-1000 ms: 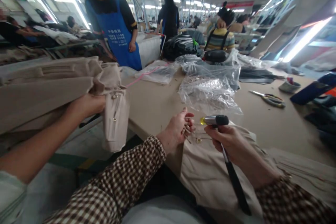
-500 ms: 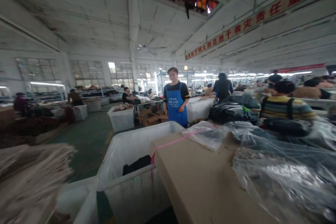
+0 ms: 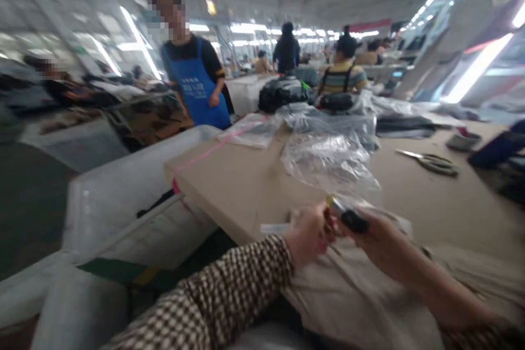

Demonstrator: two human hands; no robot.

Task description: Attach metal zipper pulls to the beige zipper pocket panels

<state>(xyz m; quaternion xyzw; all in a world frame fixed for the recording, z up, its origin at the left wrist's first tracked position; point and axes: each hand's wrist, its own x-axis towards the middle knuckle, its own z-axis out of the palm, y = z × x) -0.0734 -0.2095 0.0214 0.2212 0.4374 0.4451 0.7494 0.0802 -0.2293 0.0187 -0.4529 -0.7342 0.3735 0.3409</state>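
Observation:
My left hand [image 3: 308,231], at the end of a checked sleeve, is closed at the edge of a beige garment [image 3: 361,292]. The garment lies over the front edge of the brown table [image 3: 229,180]. My right hand [image 3: 379,232] is closed around a small tool [image 3: 353,221] with a black body and a yellowish end. Blur hides its exact kind. The tool's yellowish end is close beside my left fingers. A white strip [image 3: 274,228] lies just left of my left hand.
Clear plastic bags [image 3: 328,153] lie beyond my hands. Scissors [image 3: 437,164] rest on the right, near a small grey container [image 3: 463,141]. White bins [image 3: 131,186] stand left of the table. A person in a blue apron [image 3: 200,85] stands behind them; others sit farther back.
The view has swung right and down to the table. Both hands have come into view, together with the beige garment, the small tool and the scissors.

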